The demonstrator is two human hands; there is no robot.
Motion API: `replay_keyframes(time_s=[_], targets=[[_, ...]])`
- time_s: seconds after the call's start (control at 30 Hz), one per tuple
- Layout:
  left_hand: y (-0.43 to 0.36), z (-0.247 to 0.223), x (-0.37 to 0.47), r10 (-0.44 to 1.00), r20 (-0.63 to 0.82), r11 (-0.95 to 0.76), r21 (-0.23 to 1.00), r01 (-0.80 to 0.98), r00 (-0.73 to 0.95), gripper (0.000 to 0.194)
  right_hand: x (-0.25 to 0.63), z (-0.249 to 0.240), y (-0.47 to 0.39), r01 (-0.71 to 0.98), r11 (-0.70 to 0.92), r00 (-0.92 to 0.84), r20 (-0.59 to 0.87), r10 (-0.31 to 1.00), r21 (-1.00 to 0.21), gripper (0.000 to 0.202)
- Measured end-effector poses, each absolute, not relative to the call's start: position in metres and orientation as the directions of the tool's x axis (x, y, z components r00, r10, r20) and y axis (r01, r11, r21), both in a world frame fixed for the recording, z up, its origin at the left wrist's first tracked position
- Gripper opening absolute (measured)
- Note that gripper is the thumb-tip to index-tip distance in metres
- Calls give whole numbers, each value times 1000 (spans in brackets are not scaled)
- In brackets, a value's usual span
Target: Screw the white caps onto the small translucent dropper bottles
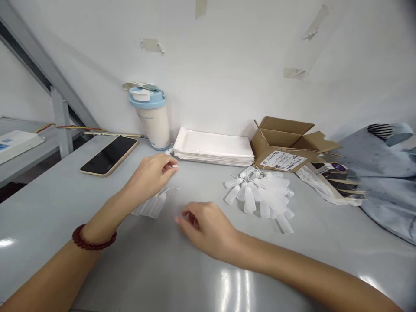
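- Gray tabletop [169, 268], white envelope stack [212, 146] toward the wall.
- Your left hand [151, 177]: front-left of stack, fingers bent, white bit at the tips; can't tell if pinched.
- Your right hand [211, 232]: in front of stack, fingers curled, blurred tips close to thumb; contact unclear.
- Corded translucent tags: small group [154, 206] front-left of stack, bigger pile [264, 195] front-right.

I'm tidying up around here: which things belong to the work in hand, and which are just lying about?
In the work, seemingly:
small tag cluster by the left hand
larger tag pile
perhaps the white stack
perhaps the open carton

Lying about, probably:
phone
lidded cup
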State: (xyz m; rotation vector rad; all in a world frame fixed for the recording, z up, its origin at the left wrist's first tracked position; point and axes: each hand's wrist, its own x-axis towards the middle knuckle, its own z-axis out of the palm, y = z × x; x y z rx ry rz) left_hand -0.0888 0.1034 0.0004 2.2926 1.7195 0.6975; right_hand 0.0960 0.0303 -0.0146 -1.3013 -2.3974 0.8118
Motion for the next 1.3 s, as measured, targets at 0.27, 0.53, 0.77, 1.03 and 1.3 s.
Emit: replay_keyframes(time_s=[0.27,0.53,0.77,1.03,1.3], targets=[[94,7,-86,915,368,-336,461,822,167,19,41,-15,69,765,342,-476,-123,871,-546,36],[89,5,-81,907,398,-346,519,782,137,16,36,-16,72,762,316,-491,-187,851,-565,41],[82,12,-75,956,273,-271,678,683,107,15,61,-18,66,733,317,-462,-99,881,-602,40],[57,21,-54,977,65,-160,848,504,201,18,143,-16,25,644,433,-360,250,899,-631,12],[25,17,-18,890,-59,-103,940,325,452,7,187,-26,-5,635,547,-322,457,829,-545,4]])
